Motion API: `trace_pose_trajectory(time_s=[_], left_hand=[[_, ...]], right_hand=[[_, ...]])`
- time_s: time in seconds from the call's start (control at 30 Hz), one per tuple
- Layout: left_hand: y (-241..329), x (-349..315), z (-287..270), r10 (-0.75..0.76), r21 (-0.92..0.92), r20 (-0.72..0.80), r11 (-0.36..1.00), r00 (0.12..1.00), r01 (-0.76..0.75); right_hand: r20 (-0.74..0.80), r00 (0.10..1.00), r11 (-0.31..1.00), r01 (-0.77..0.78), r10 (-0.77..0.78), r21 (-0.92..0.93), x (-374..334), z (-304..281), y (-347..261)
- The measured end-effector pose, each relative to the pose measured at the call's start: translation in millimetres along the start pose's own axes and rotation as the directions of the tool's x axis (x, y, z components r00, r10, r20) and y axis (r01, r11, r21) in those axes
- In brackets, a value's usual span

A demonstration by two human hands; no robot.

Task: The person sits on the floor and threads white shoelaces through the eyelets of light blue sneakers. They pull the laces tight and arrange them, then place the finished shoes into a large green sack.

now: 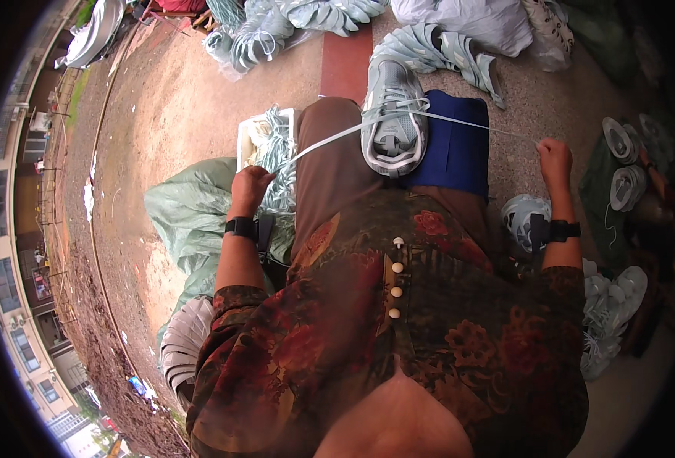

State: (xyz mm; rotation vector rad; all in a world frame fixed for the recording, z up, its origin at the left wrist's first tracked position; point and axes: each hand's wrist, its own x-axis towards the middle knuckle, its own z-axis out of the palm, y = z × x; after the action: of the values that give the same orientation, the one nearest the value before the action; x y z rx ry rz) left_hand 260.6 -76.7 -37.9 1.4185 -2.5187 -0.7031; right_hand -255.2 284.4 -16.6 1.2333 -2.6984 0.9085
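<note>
Shoe (392, 128), pale grey, is sitting between and beyond the fingers (263, 175); left hand (252, 187) and right hand (555, 159), closed, are holding lace (330, 141) taut. Risk: uneven pulling, perhaps tipping the unheld shoe.

Lace (330, 140) ends — hidden at the hands (556, 160), white bag (467, 24) — cut off above

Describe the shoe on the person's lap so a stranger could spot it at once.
Find the brown trousers with a blue cloth over the right thigh. At the cloth's left edge sits a pale grey shoe. Unlike the other shoes nearby, its lace stretches out to the left hand and the right hand.
</note>
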Motion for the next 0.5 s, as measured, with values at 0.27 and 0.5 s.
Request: trace_pose_trajectory(time_s=[0.27,0.5], left_hand=[[110.7,20.1,8.2,0.304,-0.843,0.515,0.346,0.801,0.411],[162.7,60.7,41.3,0.303,-0.837,0.432,0.485,0.850,0.253]], right_hand=[[0.571,0.820,0.417,-0.502,-0.051,0.758,11.8,85.5,-145.6],[0.352,0.933,0.681,-0.303,0.071,0.666,24.9,124.3,-179.1]])
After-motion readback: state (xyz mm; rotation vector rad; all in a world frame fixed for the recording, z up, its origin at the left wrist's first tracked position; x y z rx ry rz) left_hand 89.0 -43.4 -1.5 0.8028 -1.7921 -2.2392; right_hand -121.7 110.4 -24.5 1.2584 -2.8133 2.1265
